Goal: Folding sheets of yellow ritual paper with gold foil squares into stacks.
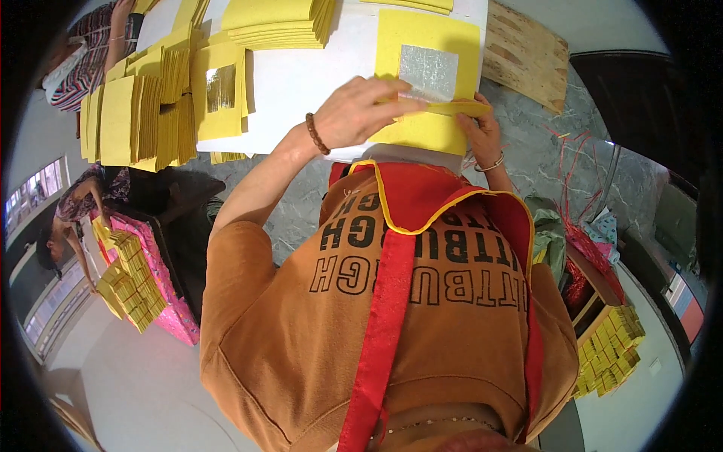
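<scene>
Before me on the white table lies yellow paper [388, 56] with a silver foil square [429, 71] in its middle. A narrow raised fold crosses the sheet at the foil's near edge. My left hand [361, 113], with a brown bead bracelet at the wrist, reaches over from the left; its fingers are stretched out across the fold and the foil's lower edge. At the sheet's right edge my right hand [483, 135], wearing a bangle, pinches the end of the fold between thumb and fingers. More yellow paper shows beneath, on the near side.
Stacks of yellow paper [279, 22] lie at the back, with more bundles [135, 117] at the left edge. A foil-centred sheet [220, 89] leans there. Two other people are at the left, one beside a pink-covered table [169, 290]. A wooden board [523, 53] and red strings [576, 166] are right.
</scene>
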The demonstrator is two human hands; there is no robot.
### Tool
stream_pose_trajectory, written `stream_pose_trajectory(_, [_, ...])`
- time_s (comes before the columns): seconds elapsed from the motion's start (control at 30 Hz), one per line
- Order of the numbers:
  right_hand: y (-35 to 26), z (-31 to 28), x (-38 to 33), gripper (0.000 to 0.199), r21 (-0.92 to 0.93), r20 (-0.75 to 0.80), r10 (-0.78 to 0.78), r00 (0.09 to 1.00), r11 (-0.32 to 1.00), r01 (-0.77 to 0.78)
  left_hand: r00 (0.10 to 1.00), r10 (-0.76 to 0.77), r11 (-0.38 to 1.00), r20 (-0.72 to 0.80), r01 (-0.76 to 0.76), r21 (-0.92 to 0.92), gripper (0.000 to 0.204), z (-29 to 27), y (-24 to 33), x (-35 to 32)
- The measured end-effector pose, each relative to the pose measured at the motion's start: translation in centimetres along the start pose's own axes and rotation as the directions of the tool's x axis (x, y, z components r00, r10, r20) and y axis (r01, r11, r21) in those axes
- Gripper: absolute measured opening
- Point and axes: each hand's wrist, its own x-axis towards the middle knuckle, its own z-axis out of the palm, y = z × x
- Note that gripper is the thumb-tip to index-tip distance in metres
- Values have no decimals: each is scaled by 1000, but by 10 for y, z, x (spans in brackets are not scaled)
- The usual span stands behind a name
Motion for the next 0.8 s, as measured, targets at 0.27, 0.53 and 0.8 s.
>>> stream_pose_trajectory(0.27, [-14,-5,5,19,-263,128,-146,981,949,175,974,135,985,183,-151,79,41,23,-5,-12])
stream_pose_trajectory(0.53, [-14,-8,5,21,-267,135,-117,984,952,150,969,138,988,206,-149,42,58,21,-14,-11])
stream_pose_trajectory(0.8, [-11,-13,5,33,-107,190,-118,975,984,140,996,-47,972,71,62,-226,12,8,-13,-4])
